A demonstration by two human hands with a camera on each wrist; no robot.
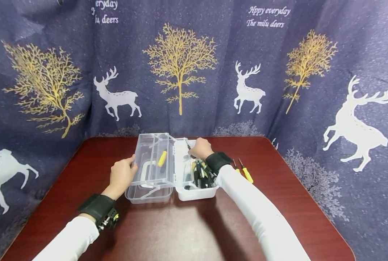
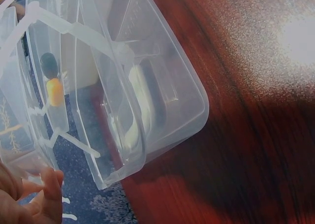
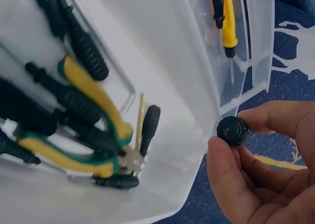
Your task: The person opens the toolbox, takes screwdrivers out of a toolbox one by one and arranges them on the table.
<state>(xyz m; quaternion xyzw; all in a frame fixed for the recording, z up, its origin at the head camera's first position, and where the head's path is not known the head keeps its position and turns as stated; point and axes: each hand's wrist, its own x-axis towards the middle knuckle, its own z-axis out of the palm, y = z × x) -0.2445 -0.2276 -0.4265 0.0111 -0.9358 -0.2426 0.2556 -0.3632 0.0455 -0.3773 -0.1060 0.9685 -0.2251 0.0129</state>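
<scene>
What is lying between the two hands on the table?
In the head view, the clear lid with a yellow screwdriver in its tray lies between the left hand and the right hand.

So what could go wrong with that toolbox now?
The right hand only pinches a black-handled tool by its end cap with the fingers, so it might slip and drop among the pliers in the white box. The open clear lid carries a loose yellow screwdriver; if the left hand tips it, that could slide out. Two screwdrivers lie near the right sleeve and might get knocked.
</scene>
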